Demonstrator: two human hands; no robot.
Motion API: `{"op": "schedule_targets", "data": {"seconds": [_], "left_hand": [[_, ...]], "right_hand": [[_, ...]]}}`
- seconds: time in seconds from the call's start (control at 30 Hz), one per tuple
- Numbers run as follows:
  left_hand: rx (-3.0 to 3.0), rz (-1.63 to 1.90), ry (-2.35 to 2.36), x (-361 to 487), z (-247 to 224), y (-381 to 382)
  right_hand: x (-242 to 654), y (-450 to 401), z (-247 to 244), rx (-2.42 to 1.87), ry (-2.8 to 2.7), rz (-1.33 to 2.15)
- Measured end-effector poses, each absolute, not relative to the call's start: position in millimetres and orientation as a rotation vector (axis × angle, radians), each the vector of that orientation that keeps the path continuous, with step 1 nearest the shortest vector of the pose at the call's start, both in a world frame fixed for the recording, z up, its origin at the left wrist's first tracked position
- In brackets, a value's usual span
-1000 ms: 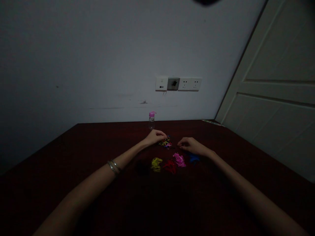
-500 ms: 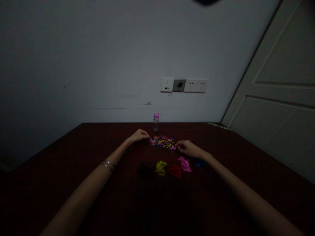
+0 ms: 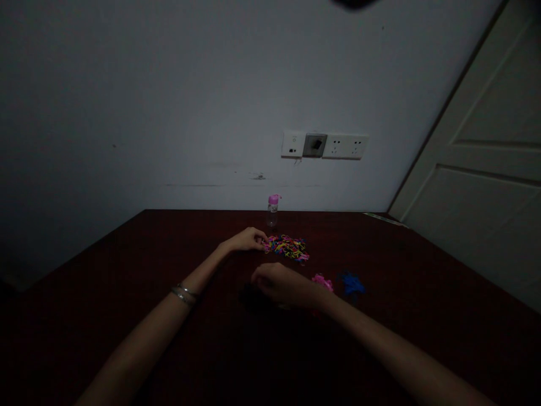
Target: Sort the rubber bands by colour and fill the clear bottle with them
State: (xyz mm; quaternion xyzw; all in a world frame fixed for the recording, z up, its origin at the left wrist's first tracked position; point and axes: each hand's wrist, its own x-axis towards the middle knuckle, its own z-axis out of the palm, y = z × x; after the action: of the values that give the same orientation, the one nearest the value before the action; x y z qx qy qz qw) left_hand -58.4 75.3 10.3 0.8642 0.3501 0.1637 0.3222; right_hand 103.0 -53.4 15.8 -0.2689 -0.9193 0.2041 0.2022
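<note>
A pale wall [image 3: 203,101] fills the upper part of the frame, with a row of sockets [image 3: 344,146] right of centre and a panelled door [image 3: 486,152] slanting along the right side. Below lies a dark red desk [image 3: 169,237], dimly lit. Near its far edge, about mid-frame, a small clear bottle [image 3: 273,215] stands upright under a pink cap [image 3: 274,199]; its body is see-through, but whether it contains anything cannot be told.

Just in front of the bottle is a loose pile of mixed coloured bands [image 3: 289,247]. The left hand [image 3: 247,239] touches the left end of this pile, its thumb and fingers bent towards each other; whether a band is pinched between them is unclear. Two bracelets [image 3: 185,294] circle that wrist.

Nearer the camera, the right hand [image 3: 283,285] is curled beside a dark pile [image 3: 252,298], its fingertips too shadowed to show whether they hold anything. Pink bands [image 3: 323,282] lie partly behind its wrist, and blue bands [image 3: 352,283] lie to their right.
</note>
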Motion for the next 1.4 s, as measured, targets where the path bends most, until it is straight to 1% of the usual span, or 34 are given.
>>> {"op": "schedule_targets", "data": {"seconds": [0.1,0.2,0.37,0.5,0.73,1.07,1.4], "left_hand": [[2.385,0.445,0.937,-57,9,73],[2.456,0.484,0.942,-56,6,72],[2.486,0.500,0.961,-55,1,74],[2.477,0.511,1.005,-55,-1,75],[2.457,0.576,1.046,-55,-4,76],[2.259,0.696,1.056,-60,-2,82],[2.183,0.730,1.007,-60,2,80]], "right_hand": [[98,-52,11,-0.722,-2.595,0.597],[104,-44,14,-0.789,-2.535,0.640],[134,-22,30,-0.918,-2.340,0.602],[163,-4,41,-1.023,-2.170,0.651],[193,11,46,-1.113,-2.032,0.665],[200,15,44,-1.123,-2.055,0.658],[201,15,42,-1.152,-2.110,0.684]]}}
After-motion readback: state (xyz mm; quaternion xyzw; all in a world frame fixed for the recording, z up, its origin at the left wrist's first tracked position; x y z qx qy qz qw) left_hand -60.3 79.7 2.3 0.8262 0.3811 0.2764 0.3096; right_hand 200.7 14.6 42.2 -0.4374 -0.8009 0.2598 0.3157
